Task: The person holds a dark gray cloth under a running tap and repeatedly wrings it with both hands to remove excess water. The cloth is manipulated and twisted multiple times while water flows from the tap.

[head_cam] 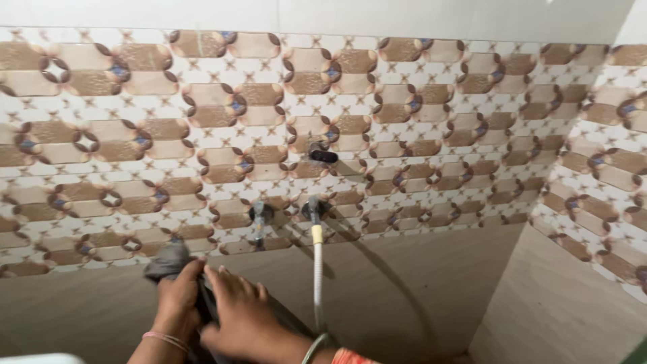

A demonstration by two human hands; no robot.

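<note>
Head view: both hands press a dark grey cloth (168, 259) low against the wall; left hand (176, 303) clutches it, right hand (242, 317) lies flat just beside, white hose (317, 269) hanging near.

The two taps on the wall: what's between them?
Only patterned tile lies between the left tap and the hose tap, in the head view.

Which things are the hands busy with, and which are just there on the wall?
In use:
left hand, gripping the grey cloth
right hand, pressing on the dark thing under both hands; what it is, I cannot tell

Just there:
white hose
two taps
dark knob
patterned tiles
</note>
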